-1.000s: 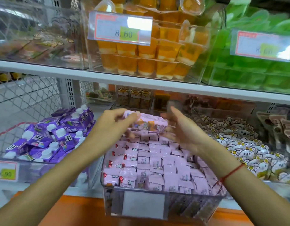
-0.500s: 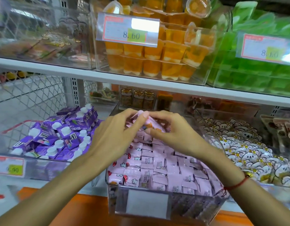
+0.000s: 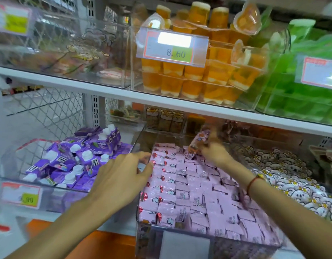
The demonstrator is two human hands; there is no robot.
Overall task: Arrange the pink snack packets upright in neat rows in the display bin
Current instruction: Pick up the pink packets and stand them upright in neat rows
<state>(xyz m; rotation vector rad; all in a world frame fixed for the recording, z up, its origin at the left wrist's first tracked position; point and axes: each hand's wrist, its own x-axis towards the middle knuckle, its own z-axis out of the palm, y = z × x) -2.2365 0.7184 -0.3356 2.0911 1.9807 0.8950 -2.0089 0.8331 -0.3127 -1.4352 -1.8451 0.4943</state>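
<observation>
Now, at a shop shelf, your left hand (image 3: pixel 122 176) hovers with fingers spread and straight at the 9 o'clock edge of the clear display bin (image 3: pixel 184 245), fingertips just touching the left column of pink snack packets (image 3: pixel 191 191), which fill the bin in upright rows. Keep that palm flat against the column so the rows stay square while the next packet goes in. Toward 12 o'clock, your right hand (image 3: pixel 215 154) pinches a single packet (image 3: pixel 198 144), tilted and held above the back row; motion blur hides the exact finger placement, though it looks like a fingertip pinch. Turn it upright, print facing as its neighbours do, and slide it straight down into the back gap rather than dropping it. Purple cartons (image 3: pixel 75 161) lie at 9 o'clock, white cartoon packets (image 3: pixel 284 176) at 3 o'clock.
</observation>
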